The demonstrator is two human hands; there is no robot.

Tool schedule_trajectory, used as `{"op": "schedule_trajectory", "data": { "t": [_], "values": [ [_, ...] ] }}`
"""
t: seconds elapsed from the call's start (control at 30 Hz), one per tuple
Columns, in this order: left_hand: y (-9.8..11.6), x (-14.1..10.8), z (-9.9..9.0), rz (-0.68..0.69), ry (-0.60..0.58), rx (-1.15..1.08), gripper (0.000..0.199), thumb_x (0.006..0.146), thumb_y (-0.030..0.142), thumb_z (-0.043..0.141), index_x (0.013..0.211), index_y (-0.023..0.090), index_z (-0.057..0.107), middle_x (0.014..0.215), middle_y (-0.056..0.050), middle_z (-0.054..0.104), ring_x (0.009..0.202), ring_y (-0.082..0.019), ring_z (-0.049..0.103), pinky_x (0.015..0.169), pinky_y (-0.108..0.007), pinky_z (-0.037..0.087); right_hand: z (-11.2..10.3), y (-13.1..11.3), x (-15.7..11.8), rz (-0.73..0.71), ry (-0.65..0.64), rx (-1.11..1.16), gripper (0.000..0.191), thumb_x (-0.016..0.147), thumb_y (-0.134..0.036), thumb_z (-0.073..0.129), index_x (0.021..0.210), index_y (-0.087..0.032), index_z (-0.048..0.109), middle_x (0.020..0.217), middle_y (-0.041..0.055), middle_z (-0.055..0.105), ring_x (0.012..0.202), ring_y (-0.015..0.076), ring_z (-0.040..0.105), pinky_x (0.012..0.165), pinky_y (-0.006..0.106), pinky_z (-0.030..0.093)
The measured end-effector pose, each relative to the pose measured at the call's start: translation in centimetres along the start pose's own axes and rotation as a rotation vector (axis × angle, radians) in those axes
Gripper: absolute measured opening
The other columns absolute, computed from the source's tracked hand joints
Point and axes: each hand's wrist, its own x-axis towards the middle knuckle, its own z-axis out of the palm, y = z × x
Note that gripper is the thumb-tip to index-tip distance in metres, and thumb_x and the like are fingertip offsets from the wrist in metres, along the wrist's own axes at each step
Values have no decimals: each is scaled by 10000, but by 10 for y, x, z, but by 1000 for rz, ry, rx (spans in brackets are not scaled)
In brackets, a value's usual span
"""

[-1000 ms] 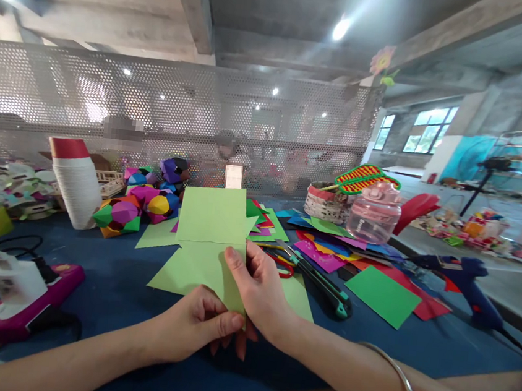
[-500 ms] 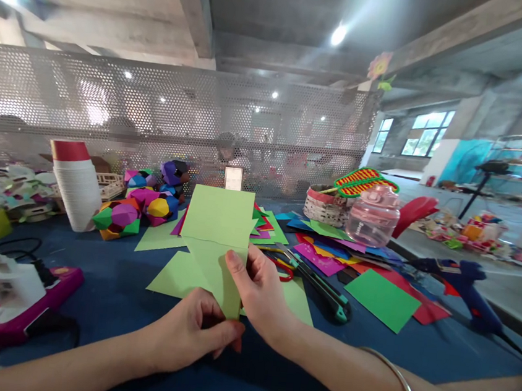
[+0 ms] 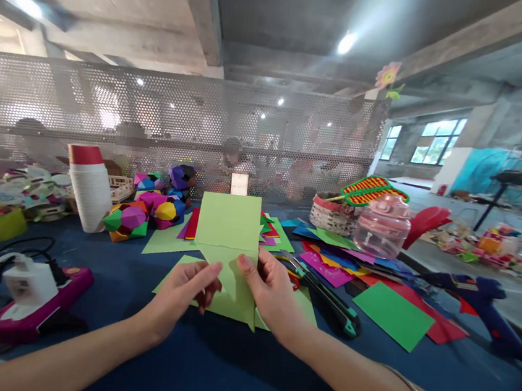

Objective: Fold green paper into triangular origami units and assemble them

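In the middle of the head view, a light green sheet of paper (image 3: 230, 222) stands upright, with a crease across it and its lower part narrowing downward. My right hand (image 3: 280, 300) grips its right edge, thumb on the front and fingers behind. My left hand (image 3: 188, 287) is just left of the lower part, its fingers loosely curled and thumb apart, with nothing visible in them. More light green sheets (image 3: 169, 242) lie on the table behind and under the hands. A box cutter (image 3: 333, 303) with a black and green handle lies right of my right hand.
Coloured paper (image 3: 391, 312) and a blue glue gun (image 3: 478, 296) lie to the right, near a pink bottle (image 3: 382, 227) and a woven basket (image 3: 331, 214). Stacked cups (image 3: 88, 193), multicoloured paper balls (image 3: 128, 220) and a magenta power strip (image 3: 27, 314) occupy the left.
My left hand has let go of the paper's lower end and moved up and to the left. My right hand keeps its grip. The whole view has shifted slightly.
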Motion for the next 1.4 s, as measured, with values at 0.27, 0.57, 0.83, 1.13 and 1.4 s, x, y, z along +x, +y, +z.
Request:
{"op": "schedule_trajectory", "data": {
  "t": [0.27,0.57,0.83,1.13,1.4],
  "values": [
    [2,9,-15,30,63,-137,403,708,478,856,887,140,731,771,-39,691,584,-111,556,513,-217,482,2,-1,-4,54,-87,-34,285,918,-471,635,1013,-203,662,968,53,736,852,215,669,767,318,535],
    [5,8,-15,-1,3,-158,322,713,413,847,801,125,730,724,-55,696,590,-126,567,514,-225,475,1,-3,-4,146,-76,-5,155,918,-351,605,985,-215,635,775,-27,627,684,141,570,629,246,463],
    [8,10,-18,-26,30,-196,264,714,348,805,804,126,693,719,-34,656,572,-109,539,501,-216,452,-1,-7,-4,195,-76,48,213,881,-365,649,1040,-223,664,869,11,710,721,174,619,683,293,496],
    [7,11,-23,-76,26,-281,142,726,235,743,714,138,639,618,-2,599,555,-104,530,495,-208,417,-2,-5,-4,309,-1,268,196,847,-285,676,1035,-231,677,898,12,752,686,183,673,638,297,509],
    [7,16,-23,-132,53,-440,95,662,165,736,671,137,646,573,-10,602,531,-107,546,478,-209,406,-1,-7,0,345,79,384,182,718,-277,760,890,-247,708,766,-13,725,598,176,636,624,310,509]
  ]
}}
